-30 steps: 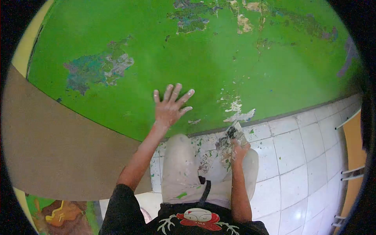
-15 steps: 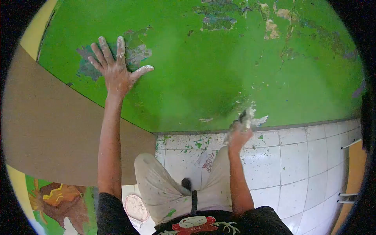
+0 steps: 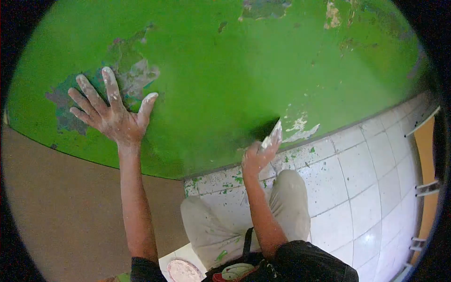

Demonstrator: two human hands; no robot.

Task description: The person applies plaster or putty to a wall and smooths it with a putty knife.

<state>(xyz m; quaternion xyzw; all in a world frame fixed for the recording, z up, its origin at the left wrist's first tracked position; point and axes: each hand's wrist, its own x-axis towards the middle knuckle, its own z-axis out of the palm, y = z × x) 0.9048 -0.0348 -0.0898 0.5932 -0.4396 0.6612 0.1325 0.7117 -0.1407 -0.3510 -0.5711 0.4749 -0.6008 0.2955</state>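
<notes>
My left hand [image 3: 117, 113] lies flat on the green wall [image 3: 202, 84], fingers spread and dusted white, over a chipped grey patch [image 3: 138, 80]. Lower on the wall, my right hand [image 3: 259, 155] is wrapped round a scraper [image 3: 274, 136], whose whitish blade points up and right. Its handle is hidden in the fingers. Just right of the blade is a bared whitish patch [image 3: 302, 134] near the wall's bottom edge.
Green paint flakes [image 3: 238, 179] lie on the white tiled floor [image 3: 329, 188] along the wall. A brown surface [image 3: 70, 202] is at the left. A round whitish-pink item [image 3: 184, 271] sits at the bottom, and orange furniture [image 3: 425, 145] at the right.
The view has shifted, so the wall appears tilted. My right hand with the scraper has moved left of the bared patch, and the blade now shows clearly. My left hand keeps its place on the wall.
</notes>
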